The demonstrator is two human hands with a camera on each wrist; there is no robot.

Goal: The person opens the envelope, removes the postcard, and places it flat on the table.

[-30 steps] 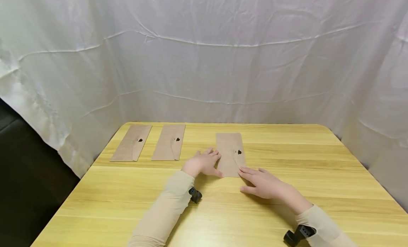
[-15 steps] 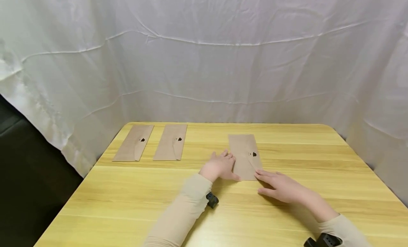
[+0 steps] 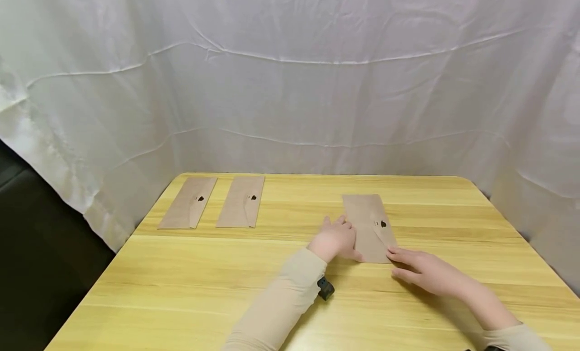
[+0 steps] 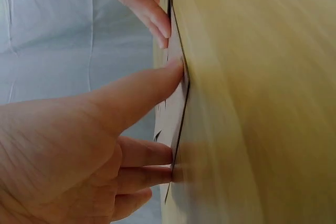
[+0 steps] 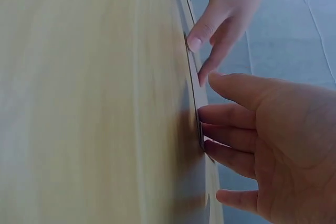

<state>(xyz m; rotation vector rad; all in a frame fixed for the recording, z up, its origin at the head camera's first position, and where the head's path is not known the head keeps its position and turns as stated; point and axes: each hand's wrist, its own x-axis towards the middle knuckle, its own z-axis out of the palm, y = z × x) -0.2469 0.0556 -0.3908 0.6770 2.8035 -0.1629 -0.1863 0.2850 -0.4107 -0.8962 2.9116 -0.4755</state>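
A light brown paper envelope (image 3: 366, 217) with a small black mark lies flat on the wooden table, right of the middle in the head view. My left hand (image 3: 336, 241) touches its left edge, the thumb near the lower edge. In the left wrist view the thumb (image 4: 157, 87) lies on the envelope and the other fingertips meet its edge. At the lower right corner, the fingertips of my right hand (image 3: 428, 271) touch the envelope; the right wrist view shows those fingers (image 5: 228, 135) fairly straight against the edge. Neither hand is curled round it.
Two matching envelopes lie at the back left of the table, one at the far left (image 3: 186, 205) and another (image 3: 237, 205) beside it. White curtains (image 3: 317, 99) hang behind the table (image 3: 181, 285). Something black (image 3: 41, 240) stands off its left side.
Both hands have moved right and a little toward me, and the envelope between them has slid along the table with them. The two envelopes at the left have stayed put.
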